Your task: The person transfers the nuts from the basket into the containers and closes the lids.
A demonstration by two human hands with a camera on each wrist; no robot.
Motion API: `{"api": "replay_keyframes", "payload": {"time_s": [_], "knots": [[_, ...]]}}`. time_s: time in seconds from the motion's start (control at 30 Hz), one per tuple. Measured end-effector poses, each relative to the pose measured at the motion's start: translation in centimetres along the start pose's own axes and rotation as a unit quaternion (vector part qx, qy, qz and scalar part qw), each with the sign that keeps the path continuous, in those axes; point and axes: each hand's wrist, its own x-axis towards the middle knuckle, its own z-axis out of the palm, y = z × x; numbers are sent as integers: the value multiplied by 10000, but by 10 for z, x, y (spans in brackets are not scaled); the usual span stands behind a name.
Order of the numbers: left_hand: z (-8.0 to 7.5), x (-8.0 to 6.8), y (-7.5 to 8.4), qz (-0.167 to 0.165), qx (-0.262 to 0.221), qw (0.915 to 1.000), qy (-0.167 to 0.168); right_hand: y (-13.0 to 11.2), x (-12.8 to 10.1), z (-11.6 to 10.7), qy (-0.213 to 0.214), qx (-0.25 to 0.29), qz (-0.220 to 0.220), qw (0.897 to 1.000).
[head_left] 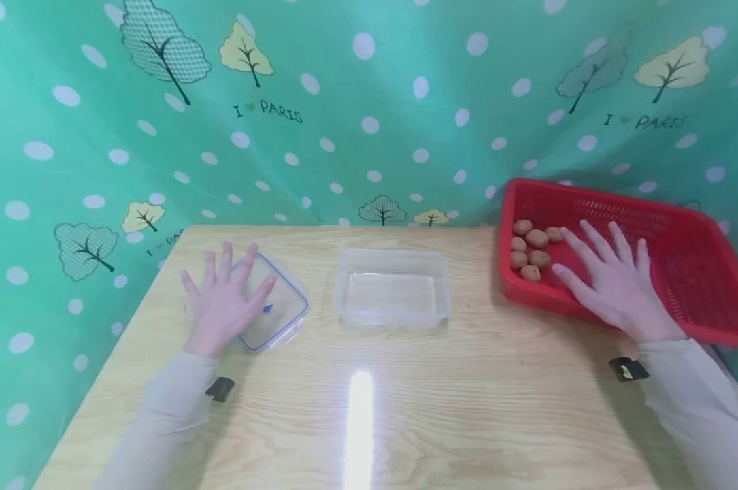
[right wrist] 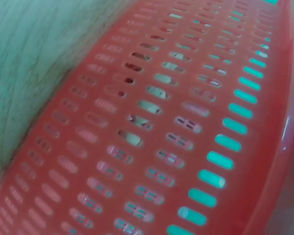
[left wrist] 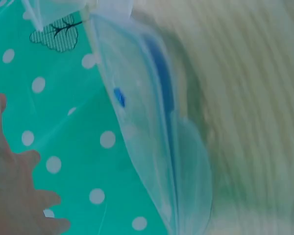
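My left hand (head_left: 224, 299) lies flat with fingers spread on a clear lid with a blue rim (head_left: 279, 309) on the wooden table (head_left: 369, 408). The lid (left wrist: 152, 127) fills the blurred left wrist view, with my fingers (left wrist: 19, 196) at the lower left. A clear plastic box (head_left: 392, 287) stands open at the table's middle. My right hand (head_left: 610, 279) hovers with fingers spread over a red slotted basket (head_left: 699, 272), close to several brown walnuts (head_left: 530, 248) in its left corner. The right wrist view shows only the basket's floor (right wrist: 152, 137).
A green dotted curtain (head_left: 369, 102) with tree prints hangs behind and around the table. The basket overhangs the table's right edge. A bright glare strip (head_left: 359, 422) lies on the wood near me.
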Motion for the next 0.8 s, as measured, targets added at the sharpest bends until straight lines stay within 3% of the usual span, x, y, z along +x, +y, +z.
{"api": "replay_keyframes", "payload": {"time_s": [0.27, 0.57, 0.7, 0.8], "knots": [[18, 2, 21, 381, 61, 9992, -69, -8, 5, 1, 332, 227, -512, 9979], [32, 11, 60, 897, -509, 9943, -269, -13, 7, 0, 1053, 822, -1069, 9853], [40, 16, 75, 1331, -892, 9852, -606, -14, 7, -2, 1228, 945, -1098, 9818], [47, 19, 81, 1509, -1670, 9672, -1177, -14, 7, -4, 1227, 1027, -1106, 9809]]}}
